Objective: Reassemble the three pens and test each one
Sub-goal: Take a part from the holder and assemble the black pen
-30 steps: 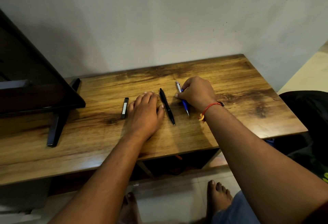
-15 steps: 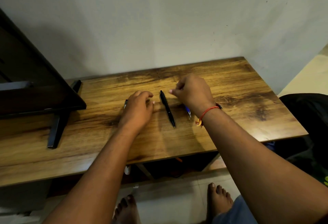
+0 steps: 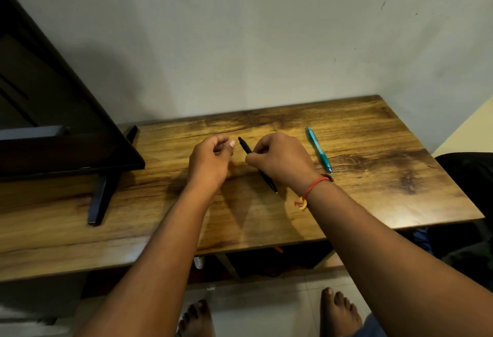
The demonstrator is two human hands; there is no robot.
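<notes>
My right hand (image 3: 282, 162) grips a black pen (image 3: 244, 146) around its middle; the pen's back end points toward the wall and its tip sticks out below my wrist. My left hand (image 3: 210, 162) hovers just left of it with fingers curled against the thumb. The short black pen piece that lay there is out of sight, apparently inside that hand. A blue pen (image 3: 318, 150) lies alone on the wooden table (image 3: 373, 176), to the right of my right hand.
A dark screen (image 3: 53, 123) on a black stand foot (image 3: 101, 198) fills the table's left end. The wall runs close behind the table. A dark object (image 3: 466, 176) sits past the right edge. My bare feet (image 3: 338, 312) are on the floor below.
My right hand left the blue pen on the table and took hold of the black pen. My left hand curled up over the short black piece, which is no longer visible.
</notes>
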